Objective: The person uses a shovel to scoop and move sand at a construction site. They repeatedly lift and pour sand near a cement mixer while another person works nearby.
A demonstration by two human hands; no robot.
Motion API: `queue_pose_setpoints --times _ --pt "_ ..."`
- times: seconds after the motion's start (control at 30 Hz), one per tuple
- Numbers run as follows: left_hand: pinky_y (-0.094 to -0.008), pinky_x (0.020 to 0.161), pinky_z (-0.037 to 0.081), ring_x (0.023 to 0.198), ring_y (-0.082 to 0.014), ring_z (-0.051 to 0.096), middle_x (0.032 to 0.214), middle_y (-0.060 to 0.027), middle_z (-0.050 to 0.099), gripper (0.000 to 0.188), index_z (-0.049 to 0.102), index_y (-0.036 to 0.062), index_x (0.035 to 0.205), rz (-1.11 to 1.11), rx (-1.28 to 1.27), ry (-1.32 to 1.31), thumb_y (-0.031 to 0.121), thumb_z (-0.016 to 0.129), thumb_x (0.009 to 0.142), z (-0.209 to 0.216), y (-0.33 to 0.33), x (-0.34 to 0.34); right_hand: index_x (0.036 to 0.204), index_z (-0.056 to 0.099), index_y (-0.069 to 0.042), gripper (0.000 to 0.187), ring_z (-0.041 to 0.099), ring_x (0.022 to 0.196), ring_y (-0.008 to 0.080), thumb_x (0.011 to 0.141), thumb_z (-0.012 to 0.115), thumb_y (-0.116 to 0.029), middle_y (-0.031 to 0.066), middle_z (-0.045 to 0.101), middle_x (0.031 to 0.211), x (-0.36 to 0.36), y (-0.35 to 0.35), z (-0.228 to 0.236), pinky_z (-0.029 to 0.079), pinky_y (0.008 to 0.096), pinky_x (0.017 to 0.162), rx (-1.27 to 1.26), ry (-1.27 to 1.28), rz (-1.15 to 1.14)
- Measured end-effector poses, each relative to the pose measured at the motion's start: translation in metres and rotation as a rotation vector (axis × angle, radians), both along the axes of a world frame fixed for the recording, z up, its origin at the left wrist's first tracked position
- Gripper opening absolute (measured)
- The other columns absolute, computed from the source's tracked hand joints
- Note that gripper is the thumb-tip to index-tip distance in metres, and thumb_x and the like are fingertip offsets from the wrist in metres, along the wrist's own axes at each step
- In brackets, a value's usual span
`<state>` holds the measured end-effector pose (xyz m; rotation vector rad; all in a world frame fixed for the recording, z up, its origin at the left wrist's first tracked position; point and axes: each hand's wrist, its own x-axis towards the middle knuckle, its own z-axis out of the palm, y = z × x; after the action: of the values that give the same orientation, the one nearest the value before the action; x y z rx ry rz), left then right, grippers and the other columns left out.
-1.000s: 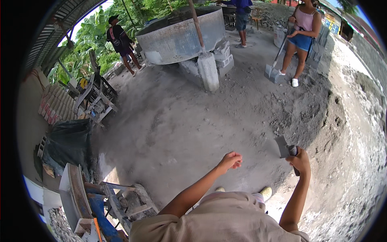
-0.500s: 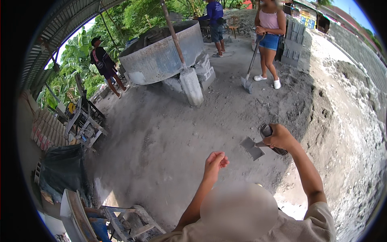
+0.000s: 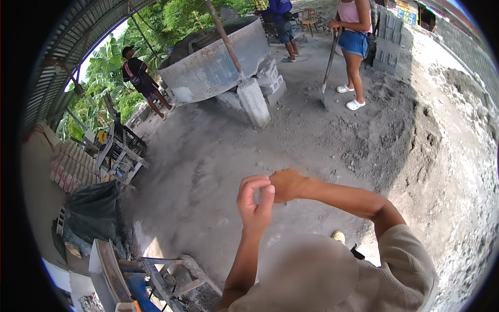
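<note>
Left hand (image 3: 254, 203) curled into a loop, right hand (image 3: 287, 185) folded right at its tip, can't tell if either pinches anything, whatever's held is hidden behind the right; looks like a two-handed step over dirt ground (image 3: 208, 171), next move probably needs fine alignment.

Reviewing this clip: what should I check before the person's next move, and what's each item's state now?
1. Left hand in view: ok, raised, fingers and thumb curled.
2. Right hand grip visible: cannot tell, fingers mostly hidden.
3. Hands apart: cannot tell, they meet in this view.
4. Co-worker out of the hands' way: ok, standing farther off with a shovel.
5. Both shoes visible: not ok, only one shoe shows.
</note>
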<state>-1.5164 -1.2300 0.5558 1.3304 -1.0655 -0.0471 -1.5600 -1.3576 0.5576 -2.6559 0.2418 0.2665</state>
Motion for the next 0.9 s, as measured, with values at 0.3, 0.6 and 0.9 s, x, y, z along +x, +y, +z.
queue_pose_setpoints --times 0.3,0.6,0.9 --pt "-0.0274 0.069 0.044 0.077 -0.0170 0.056 0.087 -0.0062 0.058 0.007 0.058 0.0037 0.080 0.186 0.255 -0.037 0.009 0.060 0.076 0.001 -0.007 0.024 0.072 0.056 -0.008 0.012 0.057 0.059 0.0228 0.062 0.060 -0.013 0.0060 0.058 0.065 0.044 0.041 -0.070 0.044 0.0342 0.053 0.462 -0.575 0.162" --pt "-0.0273 0.065 0.045 0.071 -0.0156 0.056 0.079 -0.0053 0.058 0.007 0.058 0.0031 0.077 0.038 0.228 0.092 0.009 0.060 0.076 -0.005 -0.016 0.037 0.092 0.062 0.000 0.031 0.060 0.060 0.0256 0.070 0.068 -0.021 0.0139 0.063 0.073 0.083 0.021 -0.105 0.051 0.0349 0.059 0.115 -0.943 0.608" --pt "-0.0235 0.067 0.044 0.072 -0.0107 0.054 0.078 -0.0036 0.058 0.006 0.057 0.0004 0.079 -0.081 0.148 0.157 0.006 0.059 0.079 -0.008 -0.026 0.078 0.062 0.054 -0.008 0.012 0.057 0.058 0.0224 0.053 0.061 -0.012 0.0050 0.056 0.057 0.074 0.025 -0.048 0.043 0.0323 0.051 0.243 -0.436 -0.017"
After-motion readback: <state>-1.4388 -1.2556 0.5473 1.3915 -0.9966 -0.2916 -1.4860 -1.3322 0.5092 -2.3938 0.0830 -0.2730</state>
